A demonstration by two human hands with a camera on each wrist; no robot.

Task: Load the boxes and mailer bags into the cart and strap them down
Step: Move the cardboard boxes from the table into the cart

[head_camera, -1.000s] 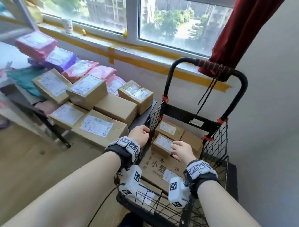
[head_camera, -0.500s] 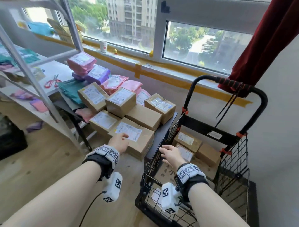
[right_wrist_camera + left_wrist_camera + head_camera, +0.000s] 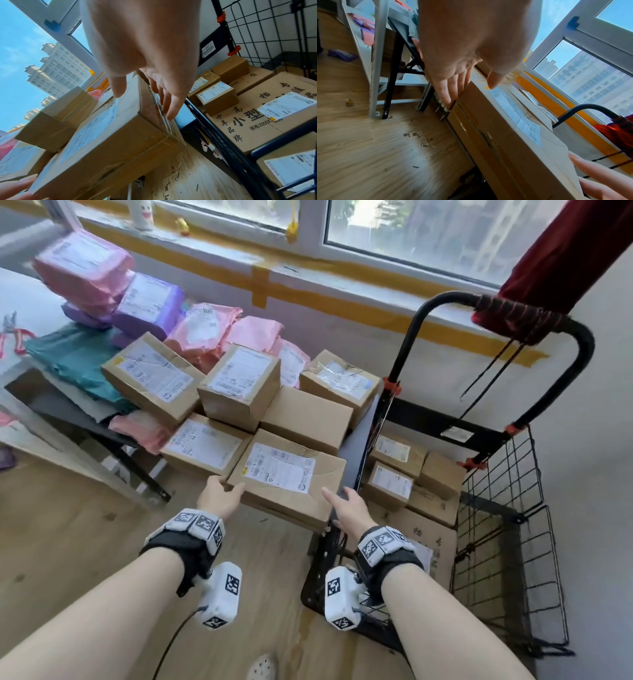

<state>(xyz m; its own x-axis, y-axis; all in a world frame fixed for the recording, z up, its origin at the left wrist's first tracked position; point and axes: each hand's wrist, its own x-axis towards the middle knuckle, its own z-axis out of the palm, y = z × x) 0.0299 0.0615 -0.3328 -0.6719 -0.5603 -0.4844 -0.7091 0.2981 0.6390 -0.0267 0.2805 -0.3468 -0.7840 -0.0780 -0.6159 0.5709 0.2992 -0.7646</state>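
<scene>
A labelled cardboard box lies at the front of a stack on the black table. My left hand is at its near left corner: straight fingers lie along the side, the thumb hovers over the top. My right hand is at the right end, with straight fingers against the side and the thumb on top. More boxes and pink, purple and teal mailer bags lie behind. The wire cart at the right holds small boxes on a large flat box.
Black straps hang from the cart handle, which touches a red curtain. A white shelf rack stands to the left of the table. Wooden floor lies between me and the table. The cart's rim sits right next to my right wrist.
Both hands have left the cart and moved left to the front labelled box. Half a second ago the left hand lay on its top and the right hand was over the cart rim.
</scene>
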